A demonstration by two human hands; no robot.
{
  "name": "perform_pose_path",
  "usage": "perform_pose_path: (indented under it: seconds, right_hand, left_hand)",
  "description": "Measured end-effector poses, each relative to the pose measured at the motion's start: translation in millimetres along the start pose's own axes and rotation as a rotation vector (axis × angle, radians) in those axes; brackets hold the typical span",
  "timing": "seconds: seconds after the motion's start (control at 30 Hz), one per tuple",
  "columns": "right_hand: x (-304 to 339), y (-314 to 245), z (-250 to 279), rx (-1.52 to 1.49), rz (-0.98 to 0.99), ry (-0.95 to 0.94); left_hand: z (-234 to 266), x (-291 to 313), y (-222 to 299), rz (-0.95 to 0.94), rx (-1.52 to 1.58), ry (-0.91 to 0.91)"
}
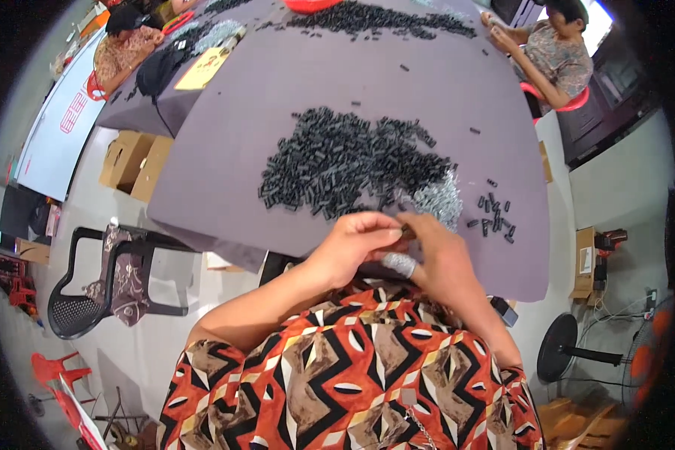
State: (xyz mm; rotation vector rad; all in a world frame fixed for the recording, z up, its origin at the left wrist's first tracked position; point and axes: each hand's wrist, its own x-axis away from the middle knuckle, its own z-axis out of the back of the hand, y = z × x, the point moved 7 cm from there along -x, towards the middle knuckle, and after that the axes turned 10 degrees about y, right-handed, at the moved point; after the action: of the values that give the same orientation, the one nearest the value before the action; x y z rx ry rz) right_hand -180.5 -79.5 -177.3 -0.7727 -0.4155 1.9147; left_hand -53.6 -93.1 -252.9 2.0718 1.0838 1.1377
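My left hand [355, 246] and my right hand [446, 259] meet at the table's near edge, fingers pinched together. Between their fingertips shows a bit of a small dark piece [407, 232], mostly covered by the fingers. Silvery-white tape [400, 263] wraps a digit of my right hand. Just beyond my hands lies a broad heap of short black tube-like pieces [330, 161]. A smaller pile of shiny silver bits [440, 201] adjoins its right side. Farther right, several loose black pieces [495, 217] lie scattered.
The grey-covered table [225, 150] bears another black heap [375, 19] and a red basin [313, 4] at its far end. People sit at far left [127, 49] and far right [555, 60]. A black chair [79, 300] stands left; a fan [645, 352] is at right.
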Motion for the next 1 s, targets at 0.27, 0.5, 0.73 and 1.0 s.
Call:
perform_pose_path:
  seconds: [0.27,0.5,0.73,1.0]
  right_hand:
    - [-9,4,-12,0.016,0.089,0.068]
    - [-3,7,-14,-0.06,0.128,0.148]
    - [3,11,-20,-0.079,0.111,0.14]
    - [4,11,-19,-0.094,0.065,0.131]
  left_hand:
    - [1,1,-5,0.005,0.097,0.019]
    - [-4,10,-4,0.04,0.077,-0.026]
    - [3,6,-15,0.081,-0.044,-0.07]
    - [4,3,-17,0.094,-0.058,-0.053]
